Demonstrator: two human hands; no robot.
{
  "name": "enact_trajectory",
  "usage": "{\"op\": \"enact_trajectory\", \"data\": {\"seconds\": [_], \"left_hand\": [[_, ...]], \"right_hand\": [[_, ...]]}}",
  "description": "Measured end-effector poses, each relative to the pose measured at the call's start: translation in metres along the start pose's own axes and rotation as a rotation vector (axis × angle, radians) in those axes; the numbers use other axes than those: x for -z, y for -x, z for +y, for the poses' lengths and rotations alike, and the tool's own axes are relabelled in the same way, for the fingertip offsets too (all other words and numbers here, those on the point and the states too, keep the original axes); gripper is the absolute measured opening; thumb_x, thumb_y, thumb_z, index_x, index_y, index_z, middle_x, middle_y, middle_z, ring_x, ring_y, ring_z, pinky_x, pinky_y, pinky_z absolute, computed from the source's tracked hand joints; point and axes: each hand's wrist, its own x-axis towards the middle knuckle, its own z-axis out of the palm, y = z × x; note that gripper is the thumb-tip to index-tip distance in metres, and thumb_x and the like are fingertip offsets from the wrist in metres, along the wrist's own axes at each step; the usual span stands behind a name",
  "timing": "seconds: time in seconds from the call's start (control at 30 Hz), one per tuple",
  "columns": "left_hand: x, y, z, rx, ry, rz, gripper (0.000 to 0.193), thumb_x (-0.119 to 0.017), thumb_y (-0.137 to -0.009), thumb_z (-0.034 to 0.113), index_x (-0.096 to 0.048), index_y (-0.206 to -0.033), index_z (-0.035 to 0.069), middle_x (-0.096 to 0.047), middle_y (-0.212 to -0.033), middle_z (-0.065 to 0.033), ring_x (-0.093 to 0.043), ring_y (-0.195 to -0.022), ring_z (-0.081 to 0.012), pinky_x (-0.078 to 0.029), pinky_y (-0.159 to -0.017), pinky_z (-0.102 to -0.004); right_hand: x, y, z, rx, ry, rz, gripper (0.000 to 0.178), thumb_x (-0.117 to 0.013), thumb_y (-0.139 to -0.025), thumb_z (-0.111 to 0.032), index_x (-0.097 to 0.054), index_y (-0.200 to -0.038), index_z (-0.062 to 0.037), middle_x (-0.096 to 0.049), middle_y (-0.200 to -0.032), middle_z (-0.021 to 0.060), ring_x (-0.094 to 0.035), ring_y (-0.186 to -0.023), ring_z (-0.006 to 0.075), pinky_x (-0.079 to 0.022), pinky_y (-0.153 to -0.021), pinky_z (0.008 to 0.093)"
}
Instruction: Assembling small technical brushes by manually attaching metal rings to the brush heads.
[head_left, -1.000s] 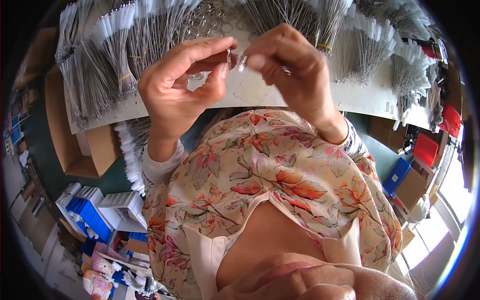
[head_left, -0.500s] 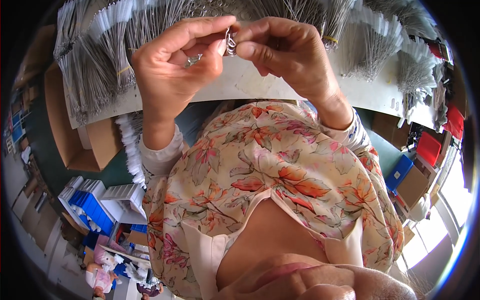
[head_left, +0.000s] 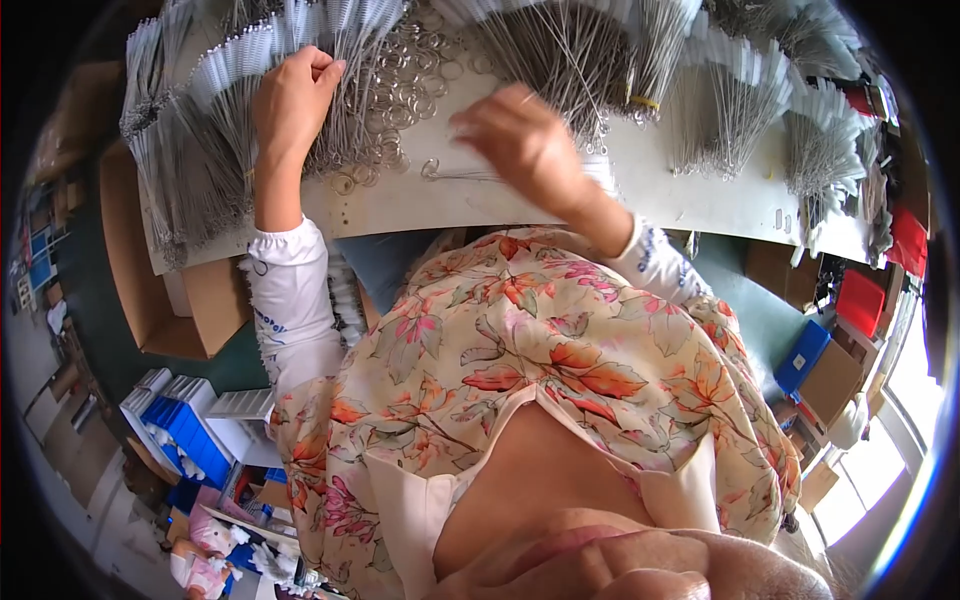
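Note:
My left hand [head_left: 292,100] reaches to the far left, over a bundle of thin wire brushes [head_left: 235,75] with white bristle heads. Its fingers are curled and pressed together by the bristles; what they pinch, if anything, is hidden. Over the middle of the table my right hand [head_left: 530,150] is smeared by motion, so its fingers cannot be read. Just below it a single wire brush [head_left: 465,175] lies flat, its looped end to the left and white bristles to the right, partly covered by the hand. Loose metal rings [head_left: 400,100] are heaped between my hands.
More brush bundles [head_left: 735,100] line the back and right of the white table [head_left: 690,205]. An open cardboard box [head_left: 165,300] stands below the table's left end. Blue bins [head_left: 185,435] are at the lower left, with people nearby.
My hands have parted from the small metal rings held together before me. The left went to the brushes on the left; the right dropped lower over the table. A brush now shows there.

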Motion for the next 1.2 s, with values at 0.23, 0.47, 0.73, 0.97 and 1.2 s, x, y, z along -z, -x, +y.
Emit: {"op": "enact_trajectory", "data": {"seconds": [0.23,0.47,0.73,0.97,1.2], "left_hand": [[0.0,0.006,-0.004,0.036,0.07,0.175,0.019,-0.059,-0.08,0.03,-0.063,-0.077,0.011,-0.064,-0.076,-0.0114,-0.061,-0.073,-0.0321,-0.048,-0.062,-0.0389],[0.054,0.01,0.007,-0.038,0.976,0.584,0.026,-0.055,-0.089,0.02,-0.053,-0.102,-0.003,-0.063,-0.084,-0.013,-0.064,-0.073,-0.0244,-0.055,-0.068,-0.036],[0.082,0.045,-0.25,0.325,-0.158,0.009,0.039,-0.058,-0.085,0.036,-0.063,-0.089,-0.002,-0.065,-0.083,-0.0156,-0.06,-0.071,-0.025,-0.045,-0.069,-0.0337],[0.074,0.035,-0.25,0.68,0.272,0.062,0.03,-0.06,-0.085,0.028,-0.06,-0.091,-0.002,-0.061,-0.076,-0.0067,-0.053,-0.064,-0.017,-0.044,-0.054,-0.0311],[0.072,0.034,-0.28,0.5,0.133,0.096,0.024,-0.06,-0.086,0.023,-0.059,-0.091,-0.001,-0.06,-0.075,-0.007,-0.049,-0.061,-0.0153,-0.041,-0.047,-0.03]], "right_hand": [[0.052,-0.053,0.063,-0.424,0.445,-0.165,0.02,-0.058,-0.078,-0.031,-0.065,-0.082,-0.0124,-0.063,-0.087,0.0079,-0.062,-0.079,0.0298,-0.05,-0.067,0.0395],[0.107,-0.054,0.096,-0.638,-0.183,0.015,0.023,-0.055,-0.082,-0.026,-0.064,-0.089,-0.0061,-0.061,-0.077,0.0078,-0.059,-0.066,0.0179,-0.048,-0.061,0.0298],[0.197,0.035,0.151,-0.989,0.091,0.39,0.021,-0.053,-0.088,-0.02,-0.067,-0.092,-0.0052,-0.056,-0.066,0.0,-0.05,-0.059,0.0062,-0.043,-0.053,0.0224],[0.163,0.034,0.156,-0.976,0.512,0.196,0.025,-0.065,-0.071,-0.032,-0.069,-0.082,-0.0095,-0.066,-0.076,0.0106,-0.064,-0.071,0.026,-0.05,-0.068,0.0356],[0.172,0.047,0.162,-0.966,0.467,0.256,0.025,-0.063,-0.073,-0.031,-0.068,-0.082,-0.0074,-0.065,-0.072,0.0118,-0.064,-0.066,0.0225,-0.05,-0.066,0.0337]]}}
